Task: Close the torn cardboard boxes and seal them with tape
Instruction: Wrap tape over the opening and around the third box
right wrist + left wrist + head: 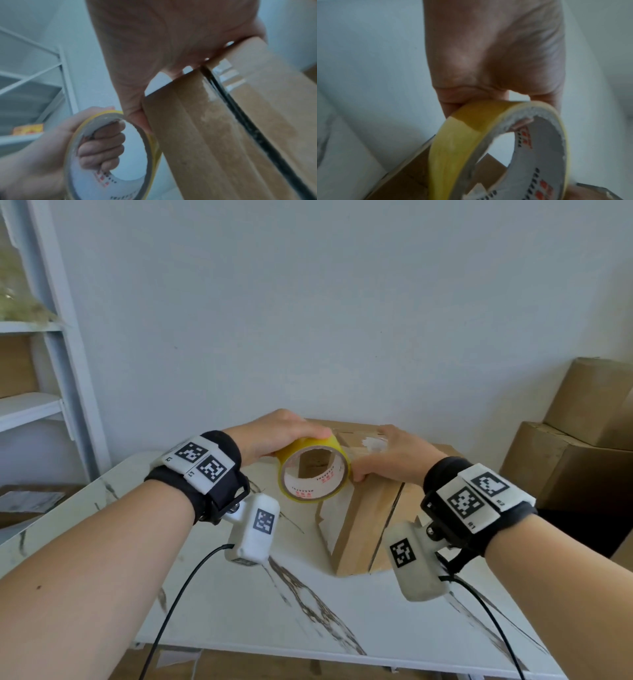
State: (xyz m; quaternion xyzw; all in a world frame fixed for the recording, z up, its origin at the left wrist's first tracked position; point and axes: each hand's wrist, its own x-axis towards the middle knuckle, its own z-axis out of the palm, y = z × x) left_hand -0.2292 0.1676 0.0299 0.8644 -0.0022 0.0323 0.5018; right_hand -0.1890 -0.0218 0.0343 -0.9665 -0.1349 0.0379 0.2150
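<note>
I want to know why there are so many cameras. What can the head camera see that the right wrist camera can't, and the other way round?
Only the head view shows the marble table, the stacked boxes at the right, and both wrist bands.

Only the right wrist view shows the left hand's fingers curled through the roll's middle, and the dark gap between the box flaps up close.

Both show the yellow tape roll in the left hand's grip and the right hand on the cardboard box.
</note>
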